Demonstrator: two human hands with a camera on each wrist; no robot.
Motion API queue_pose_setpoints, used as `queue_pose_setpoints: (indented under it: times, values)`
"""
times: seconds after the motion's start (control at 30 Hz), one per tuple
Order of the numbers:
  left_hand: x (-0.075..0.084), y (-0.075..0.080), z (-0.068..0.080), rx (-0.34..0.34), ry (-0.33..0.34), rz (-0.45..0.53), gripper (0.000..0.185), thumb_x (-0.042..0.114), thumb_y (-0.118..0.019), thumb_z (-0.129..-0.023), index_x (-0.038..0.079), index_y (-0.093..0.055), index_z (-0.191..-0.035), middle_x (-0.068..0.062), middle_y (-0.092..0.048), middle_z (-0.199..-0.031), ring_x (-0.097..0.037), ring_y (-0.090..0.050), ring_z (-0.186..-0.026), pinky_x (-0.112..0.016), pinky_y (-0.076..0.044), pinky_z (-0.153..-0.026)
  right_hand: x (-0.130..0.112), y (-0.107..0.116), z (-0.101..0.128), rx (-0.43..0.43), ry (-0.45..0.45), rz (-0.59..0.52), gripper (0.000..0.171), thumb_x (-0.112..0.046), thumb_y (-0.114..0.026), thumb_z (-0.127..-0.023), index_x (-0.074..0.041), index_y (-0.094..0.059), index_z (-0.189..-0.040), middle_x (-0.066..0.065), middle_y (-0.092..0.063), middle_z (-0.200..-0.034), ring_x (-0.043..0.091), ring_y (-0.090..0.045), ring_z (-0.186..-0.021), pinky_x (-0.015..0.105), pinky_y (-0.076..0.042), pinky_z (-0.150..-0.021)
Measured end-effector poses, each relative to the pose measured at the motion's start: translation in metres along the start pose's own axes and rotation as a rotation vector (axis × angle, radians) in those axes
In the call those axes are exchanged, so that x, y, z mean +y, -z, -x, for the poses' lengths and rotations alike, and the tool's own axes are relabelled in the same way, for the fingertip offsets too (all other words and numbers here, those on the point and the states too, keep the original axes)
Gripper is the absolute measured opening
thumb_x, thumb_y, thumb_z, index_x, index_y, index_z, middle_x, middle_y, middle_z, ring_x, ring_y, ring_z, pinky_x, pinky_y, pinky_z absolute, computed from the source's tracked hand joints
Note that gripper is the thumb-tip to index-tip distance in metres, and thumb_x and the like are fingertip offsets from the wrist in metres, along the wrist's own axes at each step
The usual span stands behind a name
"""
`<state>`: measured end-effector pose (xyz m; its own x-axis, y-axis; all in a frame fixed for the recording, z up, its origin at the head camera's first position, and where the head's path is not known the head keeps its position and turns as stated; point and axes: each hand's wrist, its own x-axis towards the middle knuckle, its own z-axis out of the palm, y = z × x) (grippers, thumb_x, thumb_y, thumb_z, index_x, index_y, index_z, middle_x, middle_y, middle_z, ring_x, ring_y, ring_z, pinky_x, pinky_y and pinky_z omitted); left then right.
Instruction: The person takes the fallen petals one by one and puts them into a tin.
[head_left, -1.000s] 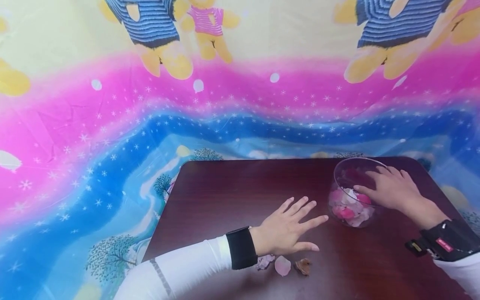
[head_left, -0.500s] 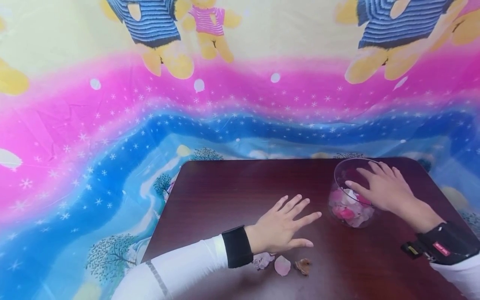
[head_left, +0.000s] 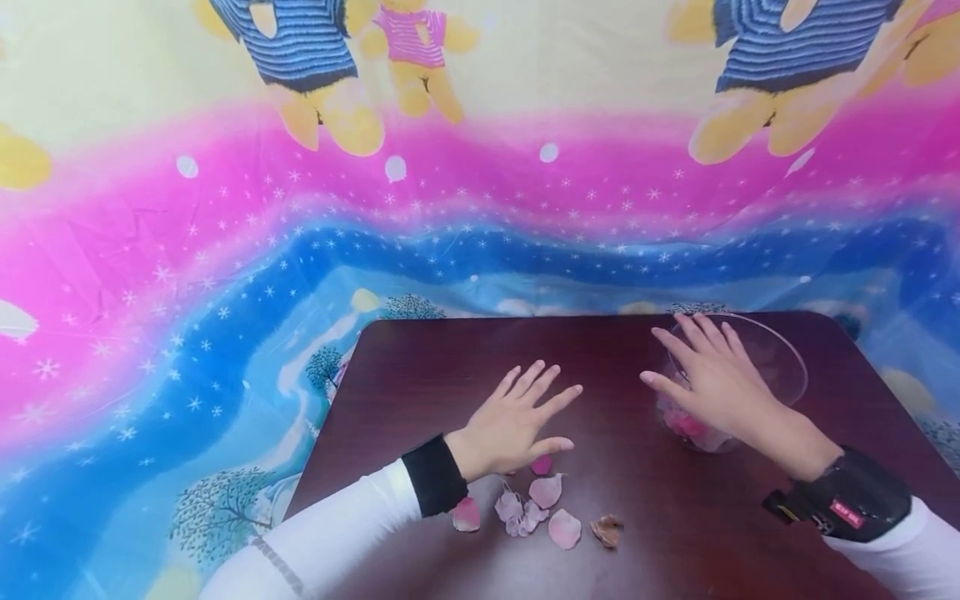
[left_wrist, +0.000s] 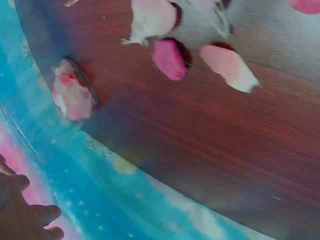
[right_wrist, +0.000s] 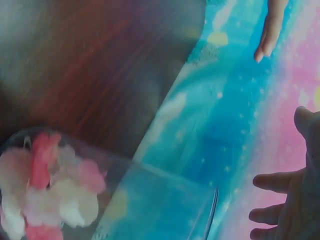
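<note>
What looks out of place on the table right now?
Loose petals lie scattered on the table by the left hand, outside the glass bowl that holds the rest. One looks brown and dried.

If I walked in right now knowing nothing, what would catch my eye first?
Probably the bright pink, blue and yellow cartoon cloth draped behind the dark wooden table. Next, the clear glass bowl of pink and white petals at the table's right, with the right hand spread in front of it. Loose petals lie scattered on the near edge beside the left hand, which rests flat.
</note>
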<state>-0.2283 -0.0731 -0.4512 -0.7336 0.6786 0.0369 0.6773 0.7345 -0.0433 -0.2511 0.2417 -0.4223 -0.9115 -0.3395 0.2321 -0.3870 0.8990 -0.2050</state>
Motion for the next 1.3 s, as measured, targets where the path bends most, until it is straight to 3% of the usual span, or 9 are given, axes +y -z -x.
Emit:
queue_pose_setpoints:
  times: [0.33,0.5,0.7,1.03,1.3]
  values:
    - [-0.025,0.000,0.012,0.021,0.080,0.042,0.072,0.064,-0.041,-0.101,0.033,-0.020,-0.162,-0.008,-0.023,-0.170,-0.029,-0.014,-0.160,-0.052,-0.016,-0.128,-0.022,-0.024,0.001,0.000,0.064,-0.008,0.076,-0.062,-0.057,-0.095,-0.014,-0.046,-0.152,0.025,-0.033,-0.161,0.048,-0.022,-0.151,0.068,-0.010,-0.121]
    - [-0.029,0.000,0.013,0.029,0.086,0.034,0.072,0.065,-0.041,-0.101,0.033,-0.020,-0.162,-0.008,-0.022,-0.170,-0.029,-0.015,-0.160,-0.052,-0.015,-0.128,-0.029,-0.042,0.003,-0.023,0.092,0.001,0.076,-0.064,-0.058,-0.094,-0.014,-0.049,-0.151,0.024,-0.036,-0.160,0.047,-0.024,-0.151,0.067,-0.014,-0.121]
    - [-0.028,-0.007,0.022,0.010,0.092,0.062,0.072,0.064,-0.041,-0.101,0.033,-0.020,-0.162,-0.008,-0.023,-0.170,-0.029,-0.017,-0.159,-0.053,-0.023,-0.126,-0.038,-0.067,0.004,-0.049,0.129,0.006,0.077,-0.066,-0.058,-0.092,-0.016,-0.051,-0.149,0.021,-0.041,-0.158,0.045,-0.029,-0.150,0.065,-0.017,-0.122]
    - [-0.032,-0.035,0.058,0.001,0.137,0.108,0.068,0.059,-0.053,-0.098,0.020,-0.044,-0.154,-0.013,-0.038,-0.163,-0.035,-0.037,-0.150,-0.051,-0.039,-0.118,-0.071,-0.097,-0.003,-0.054,0.200,-0.043,0.075,-0.065,-0.060,-0.091,-0.015,-0.053,-0.148,0.020,-0.043,-0.158,0.043,-0.033,-0.150,0.062,-0.020,-0.124]
    - [-0.035,-0.064,0.097,-0.029,0.165,0.106,0.067,0.050,-0.067,-0.094,0.014,-0.051,-0.148,-0.017,-0.052,-0.151,-0.034,-0.054,-0.137,-0.050,-0.050,-0.107,-0.108,-0.118,-0.002,-0.090,0.280,-0.073,0.073,-0.062,-0.060,-0.092,-0.014,-0.054,-0.147,0.021,-0.044,-0.157,0.043,-0.037,-0.148,0.062,-0.024,-0.122]
